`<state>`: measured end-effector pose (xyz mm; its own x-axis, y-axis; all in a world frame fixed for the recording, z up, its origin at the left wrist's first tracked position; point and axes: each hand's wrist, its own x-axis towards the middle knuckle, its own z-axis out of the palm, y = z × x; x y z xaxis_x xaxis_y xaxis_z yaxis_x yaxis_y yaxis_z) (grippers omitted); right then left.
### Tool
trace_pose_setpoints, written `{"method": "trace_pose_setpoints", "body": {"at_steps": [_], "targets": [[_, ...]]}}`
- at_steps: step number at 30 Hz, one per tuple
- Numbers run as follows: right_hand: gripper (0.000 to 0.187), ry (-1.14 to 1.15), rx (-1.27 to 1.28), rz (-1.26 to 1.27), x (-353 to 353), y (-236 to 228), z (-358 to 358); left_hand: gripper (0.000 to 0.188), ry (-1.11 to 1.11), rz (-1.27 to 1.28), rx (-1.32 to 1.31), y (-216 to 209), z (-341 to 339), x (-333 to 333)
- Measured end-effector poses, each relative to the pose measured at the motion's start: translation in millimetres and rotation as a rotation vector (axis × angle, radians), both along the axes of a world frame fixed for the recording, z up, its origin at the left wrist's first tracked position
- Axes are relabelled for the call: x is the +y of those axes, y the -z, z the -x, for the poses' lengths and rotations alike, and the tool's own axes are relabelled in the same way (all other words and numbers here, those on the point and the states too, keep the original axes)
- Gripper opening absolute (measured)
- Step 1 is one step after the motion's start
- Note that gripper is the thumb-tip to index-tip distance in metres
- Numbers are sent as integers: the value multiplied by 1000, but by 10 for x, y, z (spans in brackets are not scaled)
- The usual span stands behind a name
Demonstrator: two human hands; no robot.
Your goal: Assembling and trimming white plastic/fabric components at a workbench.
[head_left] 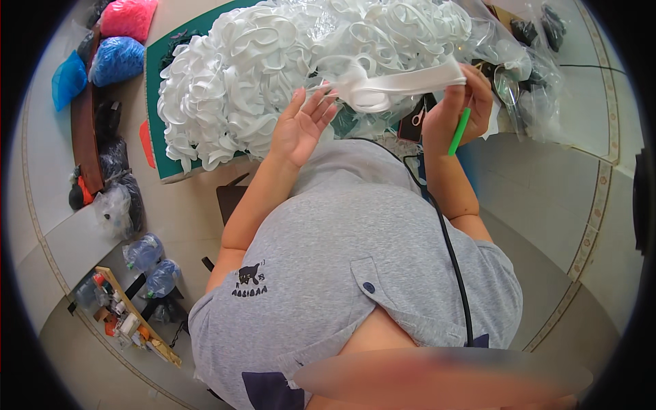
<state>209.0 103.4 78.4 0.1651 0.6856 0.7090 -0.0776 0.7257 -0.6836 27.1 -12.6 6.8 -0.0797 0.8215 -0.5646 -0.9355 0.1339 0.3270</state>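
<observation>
My right hand (461,109) is closed on the end of several flat white straps (410,83) that stretch leftward in a bundle. A bright green stick-like piece (460,131) juts down from the same hand; its other end is hidden, so I cannot tell its kind. My left hand (301,126) is palm up with its fingers stretched out and apart. Its fingertips are close to the blurred left end of the straps; whether they touch is unclear. Beyond both hands, a big heap of looped white straps (232,75) lies on a green-topped table (156,130).
Small scissors (419,117) lie on a dark surface between my hands. Clear plastic bags (533,89) hang at the table's right. A black cable (447,246) runs down my front. At the left are blue bags (119,60), a pink bag (128,19) and a wooden shelf (140,318) of small items.
</observation>
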Motion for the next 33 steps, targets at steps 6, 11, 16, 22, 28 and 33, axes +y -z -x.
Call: {"method": "trace_pose_setpoints", "body": {"at_steps": [6,11,16,22,28,33], "targets": [[16,-70,156,451,86,132,-50,30,-199,-71,-112,118,68,-31],[13,-217,-121,544,33,296,60,25,433,-209,633,-253,-57,7],[18,-180,-332,647,138,294,29,18,458,-191,847,-151,-150,-1],[41,-703,-787,19,14,144,27,18,280,-224,842,-157,-167,-12],[31,-572,-926,-131,5,187,7,16,200,-124,612,-270,-159,-1],[26,-414,-757,-58,58,180,4,21,-5,-190,565,-226,-176,-17]]}}
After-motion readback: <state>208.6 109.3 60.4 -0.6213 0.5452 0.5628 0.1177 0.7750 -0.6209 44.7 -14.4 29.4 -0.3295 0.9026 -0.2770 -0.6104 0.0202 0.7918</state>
